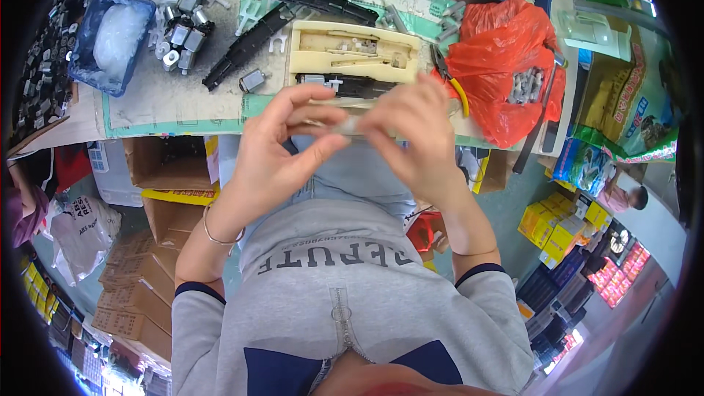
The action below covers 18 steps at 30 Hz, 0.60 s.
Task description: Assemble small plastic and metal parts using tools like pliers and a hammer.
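Observation:
My left hand (pixel 282 143) is curled, its thumb and fingertips pinching toward a small whitish part (pixel 347 126), whose kind is too blurred to tell. Smeared by motion, my right hand (pixel 418 139) meets the same part with its fingertips drawn together. Just beyond my hands lies a cream-coloured fixture block (pixel 356 66) with hollowed slots. A black housing (pixel 359 86) with a small silver motor (pixel 314 82) at its left end rests in the near slot, partly hidden by my right hand.
Two long black housings (pixel 246 48) lie left of the fixture, near loose motors (pixel 183 37) and a blue bin (pixel 79 66) holding a clear bag. Yellow-handled pliers (pixel 458 92) and a red plastic bag (pixel 491 51) with metal parts are at the right. Cardboard boxes (pixel 136 286) stand below left.

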### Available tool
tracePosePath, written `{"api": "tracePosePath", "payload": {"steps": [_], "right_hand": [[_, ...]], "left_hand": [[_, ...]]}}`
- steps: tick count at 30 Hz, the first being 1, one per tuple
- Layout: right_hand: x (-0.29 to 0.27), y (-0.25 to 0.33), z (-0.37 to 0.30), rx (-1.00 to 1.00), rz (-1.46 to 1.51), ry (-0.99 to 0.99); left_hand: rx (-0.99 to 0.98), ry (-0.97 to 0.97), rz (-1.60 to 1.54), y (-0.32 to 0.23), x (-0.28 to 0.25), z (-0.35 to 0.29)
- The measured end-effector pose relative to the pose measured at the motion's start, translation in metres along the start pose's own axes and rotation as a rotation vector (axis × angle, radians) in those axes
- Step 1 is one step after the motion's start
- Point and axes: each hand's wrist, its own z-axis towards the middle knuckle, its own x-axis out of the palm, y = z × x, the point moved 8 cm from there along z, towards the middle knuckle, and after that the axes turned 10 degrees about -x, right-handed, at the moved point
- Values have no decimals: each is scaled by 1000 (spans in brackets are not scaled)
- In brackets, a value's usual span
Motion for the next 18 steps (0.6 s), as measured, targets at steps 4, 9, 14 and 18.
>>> {"api": "tracePosePath", "payload": {"steps": [4,9,14,18], "right_hand": [[21,-30,0,77,-152,-73],[23,-28,1,51,-149,-59],[21,-23,5,35,-208,32],[11,-25,9,62,-162,62]], "left_hand": [[424,-149,682,-28,7,1],[484,-192,1029,-9,32,-9],[435,-292,1268,6,49,-12],[528,-285,1150,4,42,-13]]}}
